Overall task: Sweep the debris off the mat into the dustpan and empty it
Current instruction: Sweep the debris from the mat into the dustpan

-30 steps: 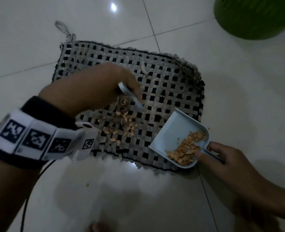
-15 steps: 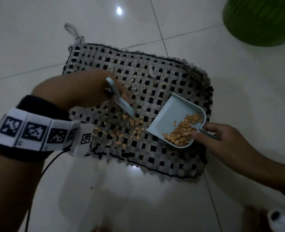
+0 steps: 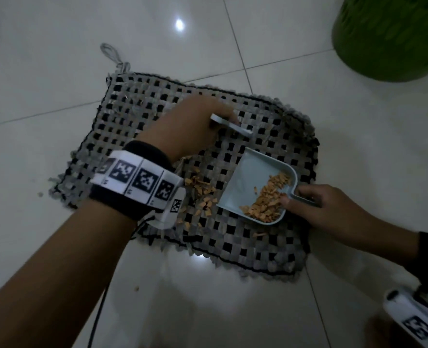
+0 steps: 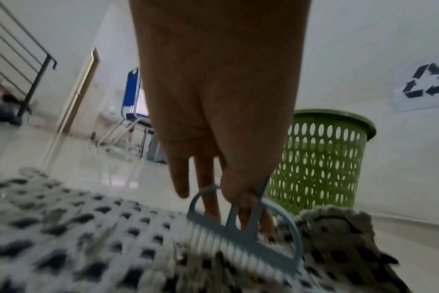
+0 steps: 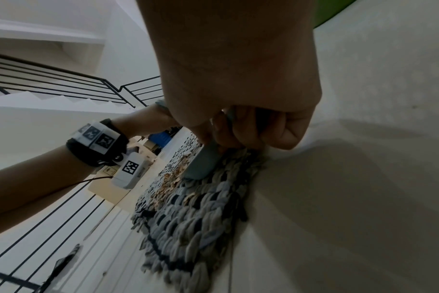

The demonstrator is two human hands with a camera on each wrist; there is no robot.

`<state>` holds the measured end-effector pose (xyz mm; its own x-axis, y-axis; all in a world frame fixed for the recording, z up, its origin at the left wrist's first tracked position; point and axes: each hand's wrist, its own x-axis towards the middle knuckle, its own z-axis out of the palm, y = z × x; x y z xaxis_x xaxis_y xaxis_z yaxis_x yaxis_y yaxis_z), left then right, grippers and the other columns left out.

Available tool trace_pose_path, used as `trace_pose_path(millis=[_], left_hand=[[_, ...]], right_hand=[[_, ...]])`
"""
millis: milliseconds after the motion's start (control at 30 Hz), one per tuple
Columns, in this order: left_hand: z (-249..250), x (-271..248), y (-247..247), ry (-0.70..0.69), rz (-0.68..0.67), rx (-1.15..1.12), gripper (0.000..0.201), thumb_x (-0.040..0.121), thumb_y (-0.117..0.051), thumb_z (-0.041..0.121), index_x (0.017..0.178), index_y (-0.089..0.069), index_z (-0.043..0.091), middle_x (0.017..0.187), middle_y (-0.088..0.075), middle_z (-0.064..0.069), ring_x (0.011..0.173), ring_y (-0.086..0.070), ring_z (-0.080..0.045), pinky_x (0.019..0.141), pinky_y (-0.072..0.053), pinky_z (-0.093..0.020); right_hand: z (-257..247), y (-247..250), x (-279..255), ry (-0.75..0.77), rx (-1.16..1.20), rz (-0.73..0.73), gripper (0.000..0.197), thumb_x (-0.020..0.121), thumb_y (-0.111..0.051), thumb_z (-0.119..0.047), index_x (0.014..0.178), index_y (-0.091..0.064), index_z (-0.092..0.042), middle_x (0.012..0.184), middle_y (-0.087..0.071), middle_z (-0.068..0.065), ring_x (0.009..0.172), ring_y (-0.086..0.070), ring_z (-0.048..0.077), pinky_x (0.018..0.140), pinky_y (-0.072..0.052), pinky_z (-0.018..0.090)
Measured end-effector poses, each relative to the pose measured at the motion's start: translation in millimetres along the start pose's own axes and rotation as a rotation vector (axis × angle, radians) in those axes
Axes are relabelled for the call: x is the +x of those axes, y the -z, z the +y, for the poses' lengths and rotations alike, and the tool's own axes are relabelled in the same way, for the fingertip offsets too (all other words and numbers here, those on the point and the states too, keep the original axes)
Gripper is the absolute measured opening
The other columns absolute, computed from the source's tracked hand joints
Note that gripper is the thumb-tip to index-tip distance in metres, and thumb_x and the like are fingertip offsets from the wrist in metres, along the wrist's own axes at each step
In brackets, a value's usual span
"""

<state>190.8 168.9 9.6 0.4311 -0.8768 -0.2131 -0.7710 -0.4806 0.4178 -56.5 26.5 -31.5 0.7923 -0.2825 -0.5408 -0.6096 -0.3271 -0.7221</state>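
Observation:
A grey and black woven mat (image 3: 137, 114) lies on the white tiled floor. My left hand (image 3: 195, 126) grips a small pale blue brush (image 3: 233, 125) by its handle, over the far middle of the mat; its white bristles (image 4: 228, 249) touch the weave. My right hand (image 3: 318, 207) grips the handle of the pale blue dustpan (image 3: 255, 172), which sits tilted on the mat's right part and holds a heap of orange-brown debris (image 3: 265, 199). More loose debris (image 3: 203, 192) lies on the mat left of the pan's mouth, near my left wrist.
A green perforated waste basket (image 3: 394, 33) stands on the floor beyond the mat's far right corner, also the basket (image 4: 321, 164) behind the brush. A stray crumb (image 3: 136, 288) lies on the tiles near the mat's front edge. A blue chair (image 4: 136, 103) stands far off.
My left hand has carried the brush from the loose debris pile up and to the right, toward the mat's far side. The dustpan and right hand have stayed about where they were.

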Motion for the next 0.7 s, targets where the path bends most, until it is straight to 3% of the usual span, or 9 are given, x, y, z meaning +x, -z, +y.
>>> trace_pose_path(millis=[100,167,233,300,367,467,600,700], left_hand=[[-7.9,-9.3,20.4,0.088,-0.157,0.130,0.036,0.100,-0.053,0.005,0.121,-0.070,0.027,0.112,-0.068,-0.003,0.089,-0.056,-0.016,0.072,-0.042,-0.027],[-15.3,-15.9,34.6,0.113,-0.211,0.156,0.038,0.100,-0.052,0.005,0.119,-0.070,0.033,0.110,-0.067,0.001,0.089,-0.058,-0.015,0.070,-0.043,-0.027],[-20.2,-14.8,42.2,0.118,-0.183,0.108,0.037,0.100,-0.053,0.008,0.120,-0.067,0.035,0.110,-0.065,0.003,0.085,-0.059,-0.012,0.071,-0.044,-0.026],[-21.2,-8.1,40.3,0.130,-0.044,0.036,0.033,0.101,-0.053,0.013,0.122,-0.064,0.036,0.109,-0.063,0.003,0.077,-0.055,-0.005,0.065,-0.040,-0.021],[-16.2,-1.1,31.7,0.125,0.086,-0.023,0.032,0.101,-0.054,0.014,0.124,-0.066,0.032,0.116,-0.066,0.001,0.085,-0.058,-0.010,0.070,-0.042,-0.024],[-5.6,-0.2,13.5,0.088,-0.014,-0.062,0.034,0.100,-0.054,0.007,0.122,-0.069,0.028,0.122,-0.067,-0.003,0.098,-0.059,-0.015,0.078,-0.044,-0.027],[-12.5,-23.2,16.7,0.105,-0.135,0.013,0.034,0.100,-0.054,0.005,0.116,-0.071,0.029,0.113,-0.068,0.001,0.079,-0.054,-0.004,0.064,-0.039,-0.018],[-33.0,-43.4,27.7,0.126,-0.130,-0.034,0.032,0.099,-0.056,0.009,0.117,-0.070,0.030,0.107,-0.068,0.005,0.079,-0.056,-0.003,0.063,-0.039,-0.020]], right_hand=[[0.6,1.0,-0.6,0.006,0.016,-0.005,0.045,0.074,-0.056,-0.065,0.100,-0.077,-0.034,0.099,-0.077,-0.014,0.088,-0.072,0.006,0.087,-0.058,0.047],[-0.4,0.3,-0.7,0.010,0.014,-0.008,0.044,0.074,-0.057,-0.065,0.100,-0.077,-0.035,0.099,-0.077,-0.016,0.088,-0.072,0.003,0.087,-0.059,0.046],[-0.1,0.7,-0.5,0.008,0.008,-0.005,0.043,0.074,-0.057,-0.067,0.098,-0.077,-0.037,0.098,-0.077,-0.016,0.086,-0.072,0.004,0.085,-0.059,0.046],[1.1,0.7,0.1,0.010,-0.001,-0.004,0.044,0.074,-0.056,-0.068,0.097,-0.076,-0.037,0.097,-0.077,-0.015,0.086,-0.073,0.008,0.084,-0.059,0.048],[2.2,0.7,0.4,0.018,-0.007,-0.002,0.040,0.075,-0.057,-0.066,0.096,-0.076,-0.038,0.096,-0.077,-0.015,0.085,-0.073,0.010,0.083,-0.059,0.049],[2.7,0.9,0.8,0.035,-0.006,-0.006,0.034,0.077,-0.057,-0.064,0.095,-0.075,-0.041,0.095,-0.077,-0.015,0.083,-0.074,0.011,0.081,-0.059,0.049],[2.4,1.6,1.9,0.038,0.004,-0.015,0.042,0.074,-0.057,-0.065,0.096,-0.077,-0.036,0.095,-0.078,-0.013,0.084,-0.073,0.010,0.083,-0.059,0.049],[1.9,4.6,3.9,0.057,-0.012,-0.015,0.045,0.072,-0.057,-0.066,0.094,-0.078,-0.032,0.091,-0.078,-0.013,0.081,-0.073,0.011,0.079,-0.059,0.052]])
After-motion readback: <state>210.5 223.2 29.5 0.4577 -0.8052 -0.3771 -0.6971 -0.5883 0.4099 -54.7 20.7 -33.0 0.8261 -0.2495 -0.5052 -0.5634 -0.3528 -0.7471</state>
